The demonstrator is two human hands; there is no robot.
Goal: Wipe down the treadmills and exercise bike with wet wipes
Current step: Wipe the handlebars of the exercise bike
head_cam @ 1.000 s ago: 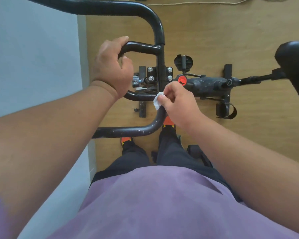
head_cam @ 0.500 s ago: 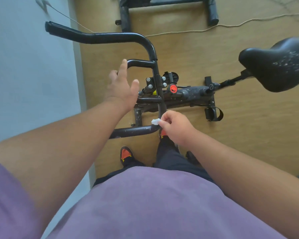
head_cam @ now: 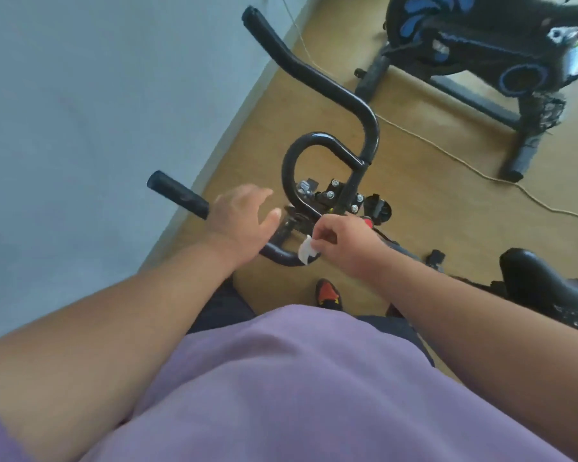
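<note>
Both hands shifted: left hand (head_cam: 244, 221) off handlebar (head_cam: 331, 85), spread; right hand (head_cam: 344, 241) pinching wipe (head_cam: 306, 250).

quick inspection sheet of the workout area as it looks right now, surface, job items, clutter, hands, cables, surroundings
surface: wooden floor, bare around the bike.
job's things: exercise bike handlebar, black, with a curved inner loop; white wet wipe pressed at the near bend of the bar; black saddle at right, speckled with pale spots.
clutter: nothing seen.
grippers: right hand pinches the wipe against the bar; left hand open, fingers spread, over the near grip, blurred, contact cannot be told.
cables: one pale cord trailing loose across the floor behind the handlebar.
surroundings: pale blue wall at left; second black and blue exercise machine at top right.
</note>
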